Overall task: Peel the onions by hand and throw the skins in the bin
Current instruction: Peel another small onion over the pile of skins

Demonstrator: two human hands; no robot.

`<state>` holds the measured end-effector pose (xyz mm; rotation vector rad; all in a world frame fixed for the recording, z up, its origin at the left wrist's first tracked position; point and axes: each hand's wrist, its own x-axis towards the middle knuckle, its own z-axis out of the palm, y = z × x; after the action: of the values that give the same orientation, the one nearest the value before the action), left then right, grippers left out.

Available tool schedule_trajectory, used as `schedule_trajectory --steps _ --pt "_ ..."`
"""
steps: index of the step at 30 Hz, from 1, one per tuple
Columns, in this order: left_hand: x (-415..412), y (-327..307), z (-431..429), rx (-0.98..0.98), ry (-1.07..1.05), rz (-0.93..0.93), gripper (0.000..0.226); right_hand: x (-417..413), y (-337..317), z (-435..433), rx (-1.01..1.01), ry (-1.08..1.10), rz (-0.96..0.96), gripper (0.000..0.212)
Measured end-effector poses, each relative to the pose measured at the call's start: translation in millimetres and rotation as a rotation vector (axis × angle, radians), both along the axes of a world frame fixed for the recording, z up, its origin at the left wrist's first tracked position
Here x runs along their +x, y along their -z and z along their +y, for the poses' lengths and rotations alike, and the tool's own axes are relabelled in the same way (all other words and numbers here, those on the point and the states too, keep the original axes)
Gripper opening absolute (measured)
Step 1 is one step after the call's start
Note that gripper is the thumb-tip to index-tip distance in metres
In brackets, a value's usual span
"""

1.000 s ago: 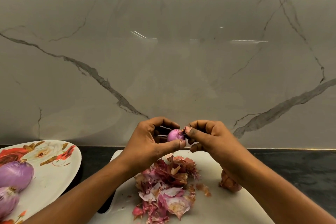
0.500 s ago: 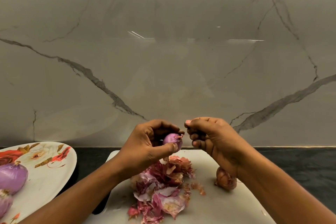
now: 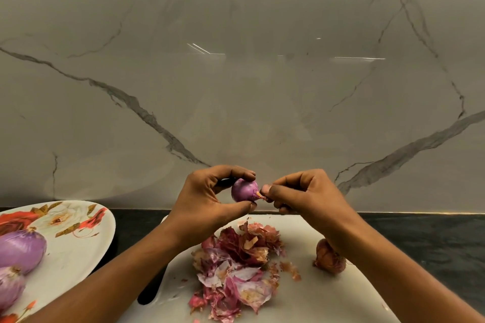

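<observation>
Right now the left hand (image 3: 207, 202) grips the small onion (image 3: 244, 190) at lower centre of the frame, tip pointing right; the right hand (image 3: 301, 194), just beside it, pinches the last skin tag (image 3: 259, 194) there.

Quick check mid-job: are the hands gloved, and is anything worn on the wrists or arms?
No gloves: the left hand and right hand are bare, with no rings visible on the fingers. Neither wrist shows a watch or band. The left forearm and right forearm are bare to the frame's edge; no sleeve is in view.
</observation>
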<state>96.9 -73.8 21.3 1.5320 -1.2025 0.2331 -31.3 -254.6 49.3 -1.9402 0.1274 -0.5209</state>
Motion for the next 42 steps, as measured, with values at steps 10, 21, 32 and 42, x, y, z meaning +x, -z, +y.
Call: schedule_trajectory --steps 10,21,32,42 --pt "-1.4 -0.1 2.2 0.039 -0.068 -0.138 0.041 0.8 11.6 2.6 -0.460 0.075 -0.098 0.006" --pt "-5.9 -1.8 -1.6 0.009 0.034 -0.037 0.031 6.2 8.8 -2.0 0.014 -0.034 -0.053 0.016" --pt "-0.1 -1.0 -2.0 -0.133 0.085 0.279 0.040 2.2 2.3 -2.4 0.115 0.045 -0.129 0.006" --pt "-0.1 -0.1 -2.3 -0.026 -0.033 0.163 0.046 2.6 6.6 -2.5 -0.085 0.075 -0.120 0.008"
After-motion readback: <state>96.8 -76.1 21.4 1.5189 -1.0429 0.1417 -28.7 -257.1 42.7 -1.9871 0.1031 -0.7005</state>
